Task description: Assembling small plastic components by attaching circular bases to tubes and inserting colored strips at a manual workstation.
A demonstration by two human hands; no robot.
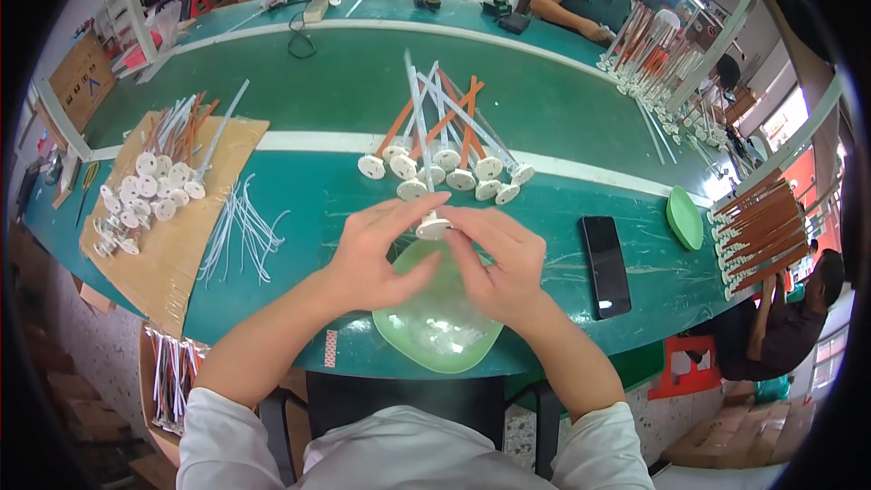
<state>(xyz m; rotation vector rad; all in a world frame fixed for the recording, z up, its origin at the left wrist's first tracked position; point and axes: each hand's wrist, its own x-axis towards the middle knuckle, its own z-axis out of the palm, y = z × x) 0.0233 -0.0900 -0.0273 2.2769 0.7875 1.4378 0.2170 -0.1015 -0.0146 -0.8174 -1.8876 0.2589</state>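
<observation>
Showing round and white: held disc (pixel 434 230)

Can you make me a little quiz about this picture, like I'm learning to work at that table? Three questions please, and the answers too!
1. True or false: the black phone lies to the right of the larger green bowl.

2. Pick one. What lies just to the right of the cardboard sheet?
a) a spoon
b) thin white strands
c) a book

3. Fill the gap: the right hand pinches a round disc coloured ____.

Key: 1. True. 2. b. 3. White.
</observation>
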